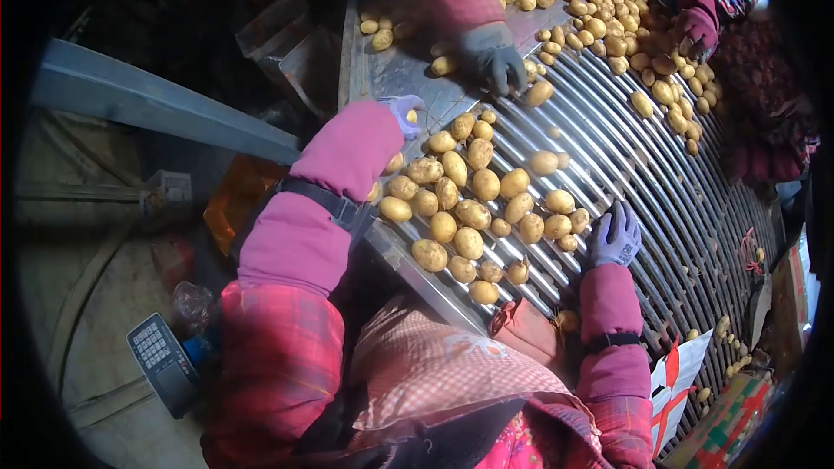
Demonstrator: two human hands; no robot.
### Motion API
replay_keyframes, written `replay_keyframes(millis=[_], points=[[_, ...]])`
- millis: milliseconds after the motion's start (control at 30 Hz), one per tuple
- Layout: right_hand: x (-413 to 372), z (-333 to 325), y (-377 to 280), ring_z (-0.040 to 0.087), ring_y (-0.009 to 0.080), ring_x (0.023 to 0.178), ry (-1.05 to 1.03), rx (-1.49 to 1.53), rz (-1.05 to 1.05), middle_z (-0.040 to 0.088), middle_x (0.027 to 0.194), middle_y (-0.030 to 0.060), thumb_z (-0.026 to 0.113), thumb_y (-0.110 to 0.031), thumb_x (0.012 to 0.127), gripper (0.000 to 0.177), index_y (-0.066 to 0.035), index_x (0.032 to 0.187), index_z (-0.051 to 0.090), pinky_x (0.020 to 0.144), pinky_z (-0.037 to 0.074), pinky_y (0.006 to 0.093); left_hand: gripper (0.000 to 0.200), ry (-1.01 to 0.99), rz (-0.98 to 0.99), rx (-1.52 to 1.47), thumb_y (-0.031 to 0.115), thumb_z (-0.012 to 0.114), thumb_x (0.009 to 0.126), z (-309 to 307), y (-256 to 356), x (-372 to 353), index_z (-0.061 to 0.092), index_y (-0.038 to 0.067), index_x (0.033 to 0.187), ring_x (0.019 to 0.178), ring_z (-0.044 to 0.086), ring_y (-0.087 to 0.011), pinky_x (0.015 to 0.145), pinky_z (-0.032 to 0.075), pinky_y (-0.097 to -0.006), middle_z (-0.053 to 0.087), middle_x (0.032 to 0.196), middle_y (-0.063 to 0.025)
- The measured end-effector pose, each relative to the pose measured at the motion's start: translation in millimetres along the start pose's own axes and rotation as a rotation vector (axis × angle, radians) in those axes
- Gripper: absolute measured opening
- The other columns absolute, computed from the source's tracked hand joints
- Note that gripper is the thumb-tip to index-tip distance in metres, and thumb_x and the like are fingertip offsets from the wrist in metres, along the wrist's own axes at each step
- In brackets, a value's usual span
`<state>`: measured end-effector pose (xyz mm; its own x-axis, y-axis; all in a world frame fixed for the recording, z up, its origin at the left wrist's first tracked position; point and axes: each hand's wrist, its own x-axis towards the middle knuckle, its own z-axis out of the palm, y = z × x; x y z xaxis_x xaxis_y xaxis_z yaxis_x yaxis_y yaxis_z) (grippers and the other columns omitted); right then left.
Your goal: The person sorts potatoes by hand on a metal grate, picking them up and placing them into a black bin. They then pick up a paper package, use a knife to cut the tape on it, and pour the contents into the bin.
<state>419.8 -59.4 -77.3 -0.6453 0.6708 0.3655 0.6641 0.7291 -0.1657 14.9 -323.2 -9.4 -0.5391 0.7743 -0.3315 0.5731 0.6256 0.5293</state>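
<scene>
My left hand (405, 115), in a lavender glove, is at the left edge of the sorting table, its fingers curled over a potato (412, 116) that shows only in part. Right of and below it, a loose group of potatoes (472, 214) lies on the metal rollers (678, 200). My right hand (617, 236), in the same kind of glove, rests on the rollers with fingers stretched out. A few potatoes (560, 201) lie just to its left, apart from the fingers.
Across the table, a co-worker's grey-gloved hand (497, 59) reaches over the metal plate (395, 74). Another person's hand (695, 30) is at a heap of potatoes (599, 26). A keypad scale (163, 365) and a slanting beam (165, 100) stand left; cartons (730, 421) lie lower right.
</scene>
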Motion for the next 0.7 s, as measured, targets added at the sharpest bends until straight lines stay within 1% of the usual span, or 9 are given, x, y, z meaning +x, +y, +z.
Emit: replay_keyframes(millis=[133,200,233,300,333,400,433,500,700], points=[[0,0,0,0.054,0.0308,0.113,0.004,0.003,-0.001,0.057,0.124,0.0126,0.058,-0.026,0.087,0.037,-0.012,0.121,0.059,0.098,0.039,0.0439,0.054,-0.213,0.072,0.051,0.022,0.069,0.069,2,-18,2,0.058,0.009,0.120,0.098,0.062,-0.0332,0.085,0.050,-0.0381,0.062,0.110,-0.0185],[-1,-1,0,0.054,0.0311,0.113,0.009,0.012,-0.002,0.058,0.124,0.0128,0.057,-0.026,0.087,0.037,-0.012,0.122,0.059,0.098,0.039,0.0438,0.052,-0.153,0.013,-0.463,0.023,0.067,0.074,4,-29,-9,0.056,0.010,0.123,0.095,0.064,-0.0296,0.082,0.052,-0.0382,0.063,0.108,-0.0148],[-2,-1,0,0.054,0.0311,0.113,0.010,0.005,-0.005,0.057,0.124,0.0130,0.057,-0.026,0.087,0.037,-0.012,0.122,0.059,0.098,0.039,0.0438,0.052,-0.154,0.014,-0.459,0.023,0.067,0.074,4,-26,-14,0.056,0.010,0.123,0.095,0.064,-0.0296,0.082,0.052,-0.0382,0.063,0.108,-0.0148],[1,-2,-2,0.053,0.0310,0.114,0.000,0.006,-0.001,0.057,0.125,0.0130,0.057,-0.027,0.088,0.037,-0.012,0.122,0.059,0.098,0.039,0.0436,0.052,-0.104,-0.370,-1.132,0.019,0.064,0.075,-3,-13,-30,0.053,0.011,0.125,0.088,0.065,-0.0276,0.071,0.056,-0.0338,0.062,0.108,-0.0142],[0,-3,-3,0.053,0.0311,0.115,-0.012,-0.015,0.018,0.056,0.126,0.0128,0.057,-0.027,0.088,0.037,-0.013,0.122,0.059,0.098,0.038,0.0435,0.052,-0.094,-0.364,-1.134,0.019,0.064,0.075,-7,-4,-41,0.053,0.011,0.125,0.088,0.065,-0.0276,0.071,0.056,-0.0338,0.062,0.108,-0.0142],[-1,1,2,0.053,0.0312,0.115,-0.005,-0.003,0.011,0.056,0.127,0.0124,0.056,-0.027,0.088,0.037,-0.013,0.122,0.059,0.099,0.038,0.0435,0.045,0.068,-0.323,-1.626,0.018,0.061,0.078,-12,7,-64,0.053,0.008,0.121,0.084,0.065,-0.0285,0.068,0.058,-0.0336,0.060,0.108,-0.0161],[-2,-1,-1,0.053,0.0316,0.114,0.015,0.000,-0.001,0.056,0.126,0.0133,0.056,-0.027,0.089,0.036,-0.012,0.122,0.059,0.098,0.038,0.0441,0.045,0.088,-0.326,-1.623,0.018,0.061,0.078,-11,7,-75,0.053,0.008,0.121,0.084,0.065,-0.0285,0.068,0.058,-0.0336,0.060,0.108,-0.0161],[0,2,4,0.054,0.0325,0.112,0.012,0.010,-0.035,0.058,0.123,0.0152,0.055,-0.026,0.089,0.036,-0.009,0.121,0.059,0.097,0.040,0.0441,0.042,0.120,-0.061,-1.932,0.021,0.061,0.079,-9,6,-95,0.054,0.006,0.117,0.082,0.065,-0.0274,0.066,0.058,-0.0331,0.061,0.107,-0.0147],[2,2,4,0.055,0.0338,0.111,0.017,-0.004,-0.070,0.058,0.122,0.0165,0.054,-0.023,0.089,0.035,-0.007,0.119,0.060,0.096,0.041,0.0445,0.043,0.213,0.015,-2.037,0.025,0.065,0.077,-18,1,-138,0.057,0.008,0.116,0.081,0.065,-0.0273,0.063,0.059,-0.0323,0.063,0.107,-0.0140]])
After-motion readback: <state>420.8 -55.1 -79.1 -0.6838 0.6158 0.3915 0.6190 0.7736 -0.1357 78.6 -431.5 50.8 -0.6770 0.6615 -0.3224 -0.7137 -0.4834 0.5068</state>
